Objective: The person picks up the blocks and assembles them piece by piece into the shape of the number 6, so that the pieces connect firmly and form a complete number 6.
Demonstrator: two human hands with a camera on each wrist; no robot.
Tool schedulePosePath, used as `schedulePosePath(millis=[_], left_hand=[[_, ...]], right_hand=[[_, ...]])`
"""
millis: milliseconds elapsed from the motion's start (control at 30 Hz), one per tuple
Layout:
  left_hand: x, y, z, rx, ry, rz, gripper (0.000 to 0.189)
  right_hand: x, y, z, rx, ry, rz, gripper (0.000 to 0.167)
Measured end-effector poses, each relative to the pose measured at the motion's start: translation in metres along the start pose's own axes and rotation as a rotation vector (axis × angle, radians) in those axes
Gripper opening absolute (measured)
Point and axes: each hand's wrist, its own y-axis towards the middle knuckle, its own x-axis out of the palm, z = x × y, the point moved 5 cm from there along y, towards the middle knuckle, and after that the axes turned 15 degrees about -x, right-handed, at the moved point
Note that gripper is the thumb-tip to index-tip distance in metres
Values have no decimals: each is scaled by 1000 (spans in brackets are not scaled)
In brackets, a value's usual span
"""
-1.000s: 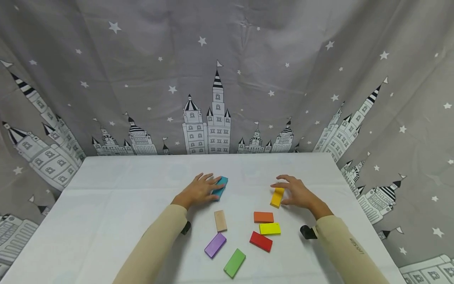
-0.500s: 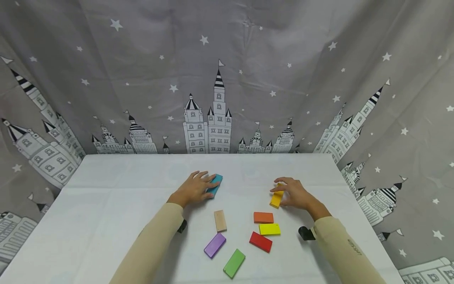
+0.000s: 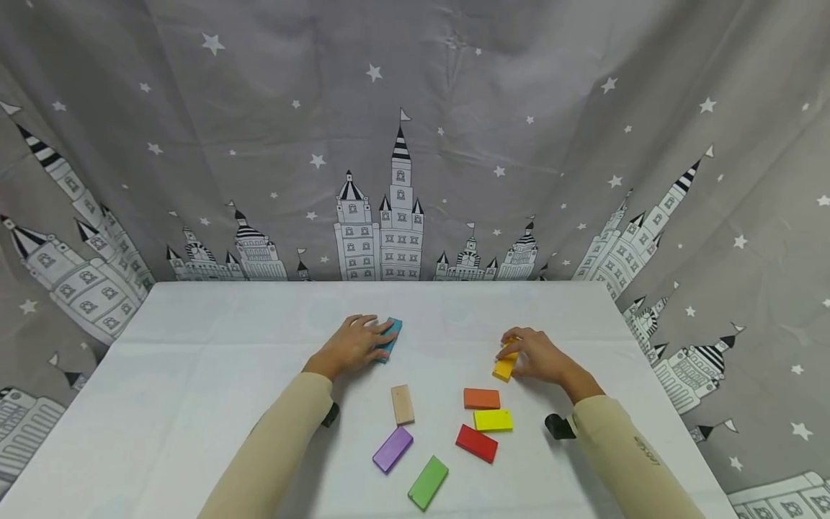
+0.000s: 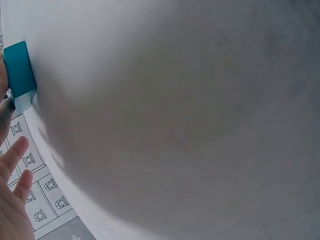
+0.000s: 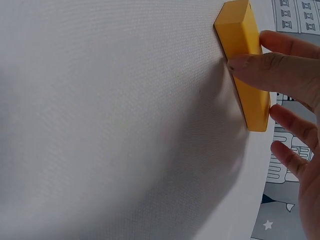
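My left hand (image 3: 351, 344) pinches a blue rectangular block (image 3: 393, 332) on the far half of the white table. In the left wrist view, fingers cover one edge of that block (image 4: 20, 69), and two other fingers are spread apart from it. My right hand (image 3: 540, 355) holds an amber-yellow block (image 3: 503, 370) at the right. The right wrist view has the thumb against one long side of this block (image 5: 245, 37) and fingertips along the other. The amber block lies on the tabletop.
Between the forearms lie a plain wooden block (image 3: 403, 404), a purple block (image 3: 393, 449), a green block (image 3: 429, 483), an orange block (image 3: 481, 398), a bright yellow block (image 3: 493, 420) and a red block (image 3: 476, 443). A grey castle-print curtain (image 3: 480, 86) hangs behind the table (image 3: 194, 389).
My left hand has shifted left with the blue block. The right-hand fingers have closed in around the amber block, which has barely moved. The other blocks stay put.
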Motion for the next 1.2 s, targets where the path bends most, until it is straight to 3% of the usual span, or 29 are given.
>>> schedulePosePath(millis=[200,600,867,1200], left_hand=[[1,3,-1,-42,-26,-1,54],[0,6,2,-41,-45,13,56],[1,2,-1,-69,-47,-1,54],[0,0,-1,-50,-73,13,53]], right_hand=[[0,4,2,4,25,-16,24],[-2,17,5,30,47,-9,22],[1,39,4,57,82,-34,24],[0,66,-1,22,-4,-89,24]])
